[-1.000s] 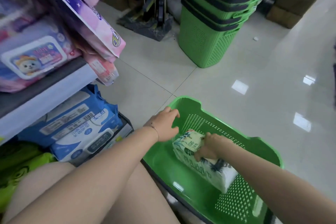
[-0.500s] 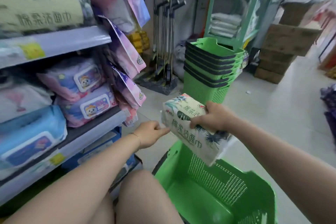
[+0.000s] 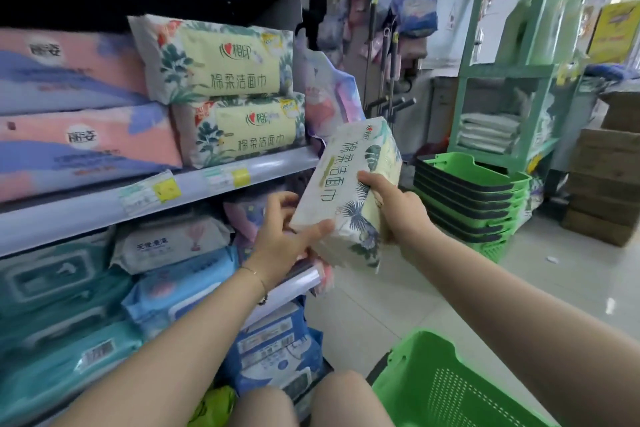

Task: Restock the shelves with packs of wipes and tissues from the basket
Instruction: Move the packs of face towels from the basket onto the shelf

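Observation:
Both hands hold a cream tissue pack [image 3: 349,184] with dark leaf prints, tilted in the air in front of the shelf edge [image 3: 221,180]. My right hand [image 3: 398,208] grips its right side, thumb on the face. My left hand [image 3: 280,239] holds its lower left end, thumb along the bottom edge. Two matching packs [image 3: 221,62] lie stacked on the shelf just to the left. The green basket [image 3: 446,388] sits on the floor at the bottom right; what I see of its inside is bare.
Pink and blue packs [image 3: 79,146] fill the shelf's left part. Blue and teal wipe packs [image 3: 180,284] crowd the lower shelves. A stack of green baskets [image 3: 474,198], a green rack [image 3: 502,80] and cardboard boxes [image 3: 606,184] stand to the right.
The tissue pack came up out of the basket and rose to shelf height. My left hand moved from the basket rim onto the pack. My view lifted from the floor toward the shelves.

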Action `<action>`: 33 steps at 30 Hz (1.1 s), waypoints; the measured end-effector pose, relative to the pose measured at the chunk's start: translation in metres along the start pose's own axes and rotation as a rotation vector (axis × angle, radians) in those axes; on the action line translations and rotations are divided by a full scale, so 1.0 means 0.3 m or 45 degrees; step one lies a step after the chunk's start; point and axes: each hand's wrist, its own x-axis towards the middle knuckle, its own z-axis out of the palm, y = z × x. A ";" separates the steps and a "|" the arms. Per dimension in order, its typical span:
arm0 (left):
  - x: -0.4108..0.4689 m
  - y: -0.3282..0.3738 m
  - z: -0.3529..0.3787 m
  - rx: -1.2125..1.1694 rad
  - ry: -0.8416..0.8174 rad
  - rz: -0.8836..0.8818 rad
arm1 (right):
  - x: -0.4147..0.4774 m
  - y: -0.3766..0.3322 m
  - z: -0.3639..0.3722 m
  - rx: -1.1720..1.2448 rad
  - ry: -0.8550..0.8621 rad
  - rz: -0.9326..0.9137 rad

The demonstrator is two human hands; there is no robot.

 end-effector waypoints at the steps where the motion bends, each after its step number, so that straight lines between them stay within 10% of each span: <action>1: -0.007 0.013 -0.034 0.002 0.060 0.061 | -0.012 -0.016 0.040 0.108 -0.042 0.025; 14: -0.078 0.298 -0.457 0.053 0.625 0.628 | -0.267 -0.221 0.485 0.358 -0.717 -0.208; 22: -0.107 0.481 -0.735 -0.142 0.727 0.600 | -0.268 -0.264 0.579 0.101 -0.376 -0.837; 33: -0.058 0.557 -0.933 -0.244 0.800 0.584 | -0.247 -0.336 0.731 -0.179 -0.532 -1.493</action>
